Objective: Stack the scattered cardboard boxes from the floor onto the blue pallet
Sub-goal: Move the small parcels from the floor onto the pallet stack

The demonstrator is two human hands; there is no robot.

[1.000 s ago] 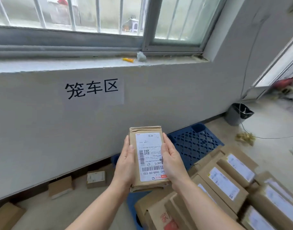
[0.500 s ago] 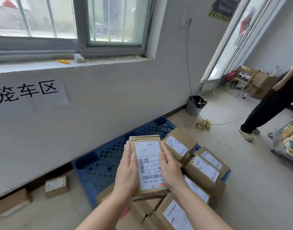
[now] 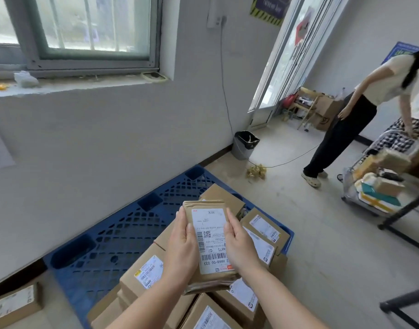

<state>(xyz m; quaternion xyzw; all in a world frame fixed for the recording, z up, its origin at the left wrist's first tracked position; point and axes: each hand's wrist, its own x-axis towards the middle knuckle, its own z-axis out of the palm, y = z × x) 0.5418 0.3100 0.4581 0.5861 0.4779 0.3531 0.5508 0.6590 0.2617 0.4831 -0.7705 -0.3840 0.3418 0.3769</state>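
I hold a flat cardboard box [image 3: 209, 236] with a white shipping label upright in front of me. My left hand [image 3: 182, 250] grips its left edge and my right hand [image 3: 240, 248] grips its right edge. Below and behind it lies the blue pallet [image 3: 123, 236], set against the wall. Several labelled cardboard boxes [image 3: 263, 230] are stacked on the pallet's right and near part, directly under my hands. The left and far part of the pallet shows bare grid. One small box [image 3: 14, 305] lies on the floor at the lower left, by the wall.
A grey bin [image 3: 245, 144] stands in the corner past the pallet, with a cable and yellow debris [image 3: 256, 171] on the floor. A person [image 3: 353, 119] bends over a wire cart [image 3: 379, 186] of parcels at the right. Black table legs [image 3: 403, 233] cross the right edge.
My view has swung to the right, bringing the person and cart into sight. The box stays in both hands and now sits lower over the stacked boxes.
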